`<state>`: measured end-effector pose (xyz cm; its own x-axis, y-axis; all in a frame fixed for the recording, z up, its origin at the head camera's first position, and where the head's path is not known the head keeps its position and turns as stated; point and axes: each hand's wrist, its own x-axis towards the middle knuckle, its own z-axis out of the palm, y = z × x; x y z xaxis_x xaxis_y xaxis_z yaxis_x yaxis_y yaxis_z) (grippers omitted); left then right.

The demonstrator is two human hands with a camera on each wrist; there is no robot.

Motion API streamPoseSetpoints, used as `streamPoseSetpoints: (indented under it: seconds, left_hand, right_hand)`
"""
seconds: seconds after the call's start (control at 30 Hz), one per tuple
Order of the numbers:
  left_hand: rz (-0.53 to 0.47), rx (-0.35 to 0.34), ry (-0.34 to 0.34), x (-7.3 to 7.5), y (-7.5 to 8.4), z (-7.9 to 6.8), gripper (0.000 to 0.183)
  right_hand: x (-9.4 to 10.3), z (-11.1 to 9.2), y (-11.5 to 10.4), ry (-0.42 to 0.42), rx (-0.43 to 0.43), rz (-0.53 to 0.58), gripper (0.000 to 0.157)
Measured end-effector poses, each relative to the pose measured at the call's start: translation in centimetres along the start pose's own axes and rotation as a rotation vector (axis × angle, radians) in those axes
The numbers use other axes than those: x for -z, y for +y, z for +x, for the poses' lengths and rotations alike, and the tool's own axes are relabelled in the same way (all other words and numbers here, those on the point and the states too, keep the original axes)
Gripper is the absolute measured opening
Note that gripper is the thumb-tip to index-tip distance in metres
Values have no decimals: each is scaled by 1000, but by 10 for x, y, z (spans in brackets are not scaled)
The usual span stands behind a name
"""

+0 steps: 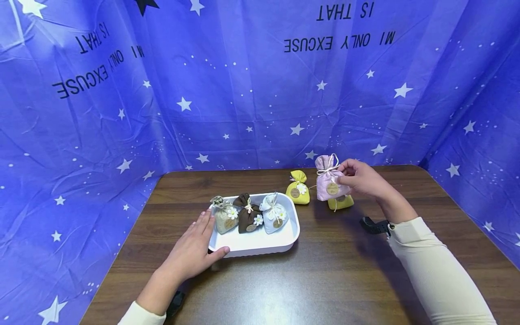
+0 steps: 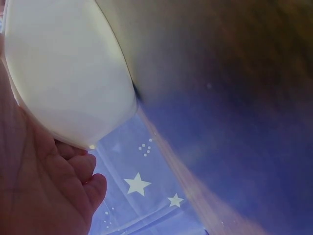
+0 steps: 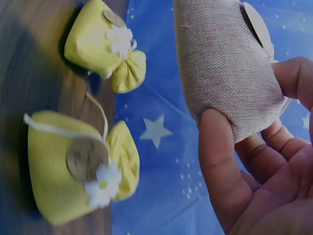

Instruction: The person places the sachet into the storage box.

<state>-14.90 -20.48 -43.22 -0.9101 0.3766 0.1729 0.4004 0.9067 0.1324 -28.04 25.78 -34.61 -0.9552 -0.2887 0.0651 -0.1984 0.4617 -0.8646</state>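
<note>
Pink woven cloth made the held pouch (image 1: 325, 190) look light, soft and hardly slippery, probably best taken by its plump side, where the right hand (image 1: 363, 179) pinched it above the table (image 1: 345, 266); the left hand (image 1: 191, 250) laid nearly straight fingers against the white tray (image 1: 260, 249). Counted: that one, two yellow pouches (image 1: 293, 198), and, inside one tray, three: beige pouch (image 1: 224, 222), brown pouch (image 1: 245, 220), pale pouch (image 1: 270, 224)

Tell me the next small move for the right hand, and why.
Probably carry the pink pouch left toward the white tray: the right hand holds it above the table, the left hand touches the tray, and there's room before its three pouches.
</note>
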Motion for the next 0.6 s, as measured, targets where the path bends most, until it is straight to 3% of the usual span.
streamPoseSetpoints:
  seconds: [0.6]
  left_hand:
    - [-6, 14, -10, 1, 1, 0, 98]
  right_hand:
    - [-54, 26, -25, -87, 27, 117, 19]
